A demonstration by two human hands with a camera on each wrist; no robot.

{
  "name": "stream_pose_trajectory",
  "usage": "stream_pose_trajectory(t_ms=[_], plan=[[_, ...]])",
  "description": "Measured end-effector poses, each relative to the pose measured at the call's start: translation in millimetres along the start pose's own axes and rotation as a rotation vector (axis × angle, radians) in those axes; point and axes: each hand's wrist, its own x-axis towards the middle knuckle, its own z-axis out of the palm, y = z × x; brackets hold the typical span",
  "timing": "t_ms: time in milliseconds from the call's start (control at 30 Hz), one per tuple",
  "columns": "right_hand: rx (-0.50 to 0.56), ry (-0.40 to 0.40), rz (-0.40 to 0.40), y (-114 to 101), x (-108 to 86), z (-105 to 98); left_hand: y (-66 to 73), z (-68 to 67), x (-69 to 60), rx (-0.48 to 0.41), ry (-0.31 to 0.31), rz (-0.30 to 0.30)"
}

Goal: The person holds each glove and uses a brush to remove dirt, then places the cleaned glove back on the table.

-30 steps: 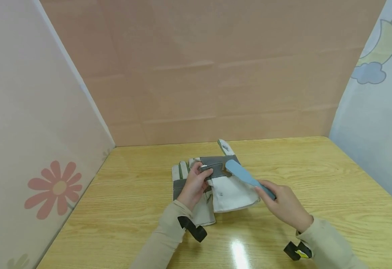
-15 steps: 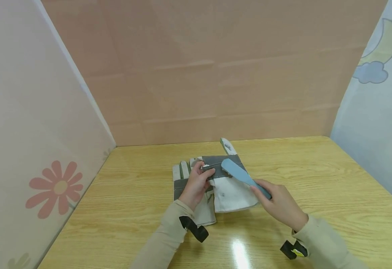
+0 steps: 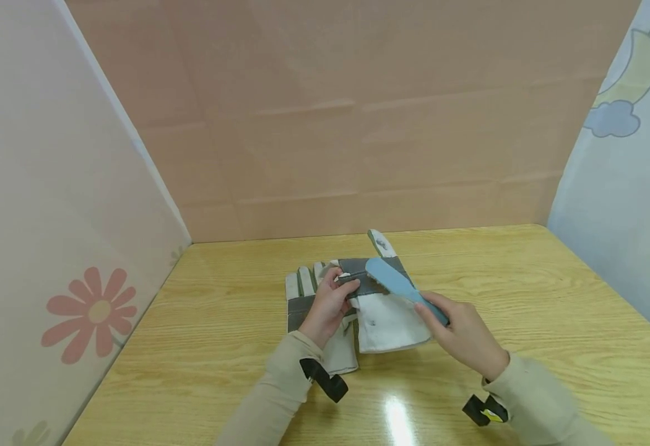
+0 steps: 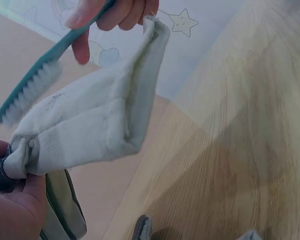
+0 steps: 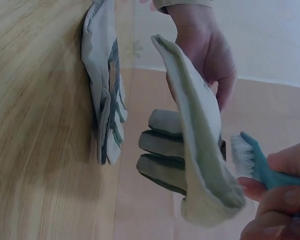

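The left hand [image 3: 325, 310] pinches the side of a white and grey work glove [image 3: 392, 322], thumb on top, holding it above the table. A blue brush [image 3: 394, 279] is gripped by its handle in the right hand [image 3: 470, 334]; its bristles face the glove's grey band. In the left wrist view the white bristles of the brush [image 4: 27, 95] are close to the glove's cloth [image 4: 85, 120]. A second glove [image 3: 342, 353] lies on the table beneath, partly hidden by the left hand and the held glove. The right wrist view shows the held glove's open cuff [image 5: 205, 145].
The wooden table [image 3: 219, 371] meets a brown backdrop [image 3: 358, 155] at its far edge. A pale wall with a pink flower [image 3: 99, 311] stands on the left, and one with a moon and a cloud [image 3: 615, 119] on the right. Both sleeves carry black wrist mounts.
The brush has moved slightly left and up over the glove's grey band, with the right hand following. The held glove has shifted a little to the right; the left hand keeps its grip.
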Motion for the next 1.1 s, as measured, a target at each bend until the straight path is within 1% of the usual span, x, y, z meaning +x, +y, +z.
stream_pose_trajectory(t_ms=[133, 233, 333, 433, 500, 567, 667, 767, 967, 1100], plan=[[-0.033, -0.024, -0.004, 0, -1.4, 2, -0.2, -0.3, 0.1, 0.001, 0.006, 0.002], [-0.055, -0.027, -0.006, 2, -4.9, -1, 0.0, -3.0, 2.0, 0.002, 0.034, 0.006], [-0.085, -0.036, 0.013, 4, -8.4, -6, 0.4, -6.2, 3.8, -0.002, 0.066, 0.004], [-0.088, -0.032, 0.03, 6, -9.5, -9, 1.3, -8.3, 4.5, -0.01, 0.089, 0.005], [-0.08, -0.015, 0.029, 5, -8.1, -10, 1.9, -8.4, 4.3, -0.012, 0.087, 0.008], [-0.052, 0.0, 0.013, 4, -5.3, -9, 2.2, -7.3, 3.5, -0.007, 0.069, 0.008], [-0.025, 0.001, -0.011, 3, -0.9, -6, 2.1, -4.1, 1.3, 0.008, 0.03, 0.002], [-0.016, -0.017, -0.012, 1, 1.0, -3, 1.9, -1.9, -0.1, 0.012, 0.014, -0.005], [-0.031, -0.027, 0.029, 5, -3.2, -4, 1.8, -2.5, 1.3, -0.004, 0.039, -0.003], [-0.069, -0.025, 0.037, 9, -7.8, -9, 1.8, -5.5, 3.2, -0.033, 0.065, -0.001]])
